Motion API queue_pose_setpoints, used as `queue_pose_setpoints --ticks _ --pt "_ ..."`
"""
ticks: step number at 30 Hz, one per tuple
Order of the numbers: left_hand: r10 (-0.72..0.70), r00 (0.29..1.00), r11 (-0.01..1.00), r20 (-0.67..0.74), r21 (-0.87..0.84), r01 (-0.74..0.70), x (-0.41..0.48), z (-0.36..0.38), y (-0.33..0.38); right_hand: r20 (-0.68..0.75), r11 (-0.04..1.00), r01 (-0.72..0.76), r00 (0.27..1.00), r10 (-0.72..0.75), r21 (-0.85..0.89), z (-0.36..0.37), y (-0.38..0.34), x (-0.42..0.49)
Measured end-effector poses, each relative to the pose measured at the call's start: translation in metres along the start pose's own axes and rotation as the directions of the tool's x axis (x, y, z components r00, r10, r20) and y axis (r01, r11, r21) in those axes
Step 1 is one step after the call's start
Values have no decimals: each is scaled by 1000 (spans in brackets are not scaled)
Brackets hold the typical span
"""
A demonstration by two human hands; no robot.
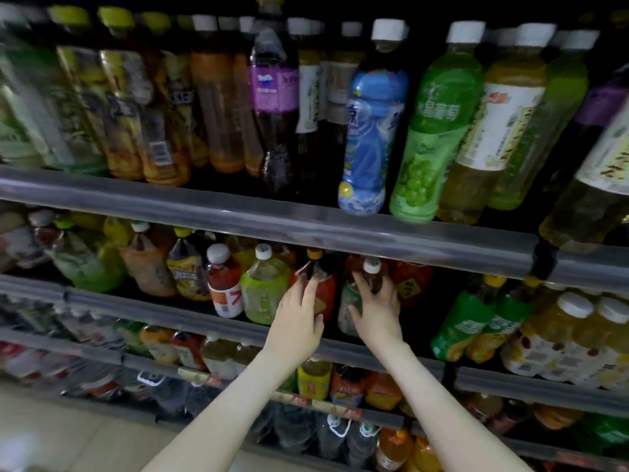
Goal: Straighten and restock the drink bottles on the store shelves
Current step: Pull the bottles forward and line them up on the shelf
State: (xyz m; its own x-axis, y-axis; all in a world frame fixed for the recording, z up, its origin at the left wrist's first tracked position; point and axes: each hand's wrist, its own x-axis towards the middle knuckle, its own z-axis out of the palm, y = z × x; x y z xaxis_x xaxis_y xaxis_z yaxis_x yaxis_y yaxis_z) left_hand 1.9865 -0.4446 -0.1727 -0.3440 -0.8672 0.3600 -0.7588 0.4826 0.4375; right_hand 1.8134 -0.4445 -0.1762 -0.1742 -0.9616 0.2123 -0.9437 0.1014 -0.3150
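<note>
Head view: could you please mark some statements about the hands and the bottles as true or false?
1. The left hand and the right hand reach the same shelf. True.
2. The left hand grips the blue bottle. False: it grips a red-labelled bottle; the blue one stands untouched one level up.
3. The right hand holds a white-capped bottle. True.
4. The blue bottle stands right of the green grape bottle. False: it stands left of it.

bottles (372,137): clear glossy plastic | caps (389,28): matt plastic | labels (439,131): glossy film | shelf rail (272,212): smooth translucent plastic
</note>
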Motion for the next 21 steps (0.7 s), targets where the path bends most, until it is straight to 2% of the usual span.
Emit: queue_pose_setpoints --ticks 4,7,10,13,16,19,21 --pt "-11 998 999 65 -31 13 -9 8 -7 -56 998 32 998 -30 51 0 9 -11" --pt "44 994 997 97 -63 -38 -3 18 -3 -93 966 13 996 11 258 -5 15 -3" --pt "81 991 993 110 -96 -71 8 27 3 -21 877 -51 997 70 478 -10 8 12" --pt "47 988 986 147 -163 -23 16 34 12 7 905 -114 993 121 410 -10 4 16" --pt "39 982 968 184 -252 9 16 39 21 -69 959 -120 987 142 258 -15 4 -1" --pt "43 972 956 229 -294 27 10 45 21 -127 983 59 991 -37 174 -20 1 -28" --pt "65 971 951 232 -309 10 1 48 16 -81 972 193 980 -183 136 -24 -4 -43"
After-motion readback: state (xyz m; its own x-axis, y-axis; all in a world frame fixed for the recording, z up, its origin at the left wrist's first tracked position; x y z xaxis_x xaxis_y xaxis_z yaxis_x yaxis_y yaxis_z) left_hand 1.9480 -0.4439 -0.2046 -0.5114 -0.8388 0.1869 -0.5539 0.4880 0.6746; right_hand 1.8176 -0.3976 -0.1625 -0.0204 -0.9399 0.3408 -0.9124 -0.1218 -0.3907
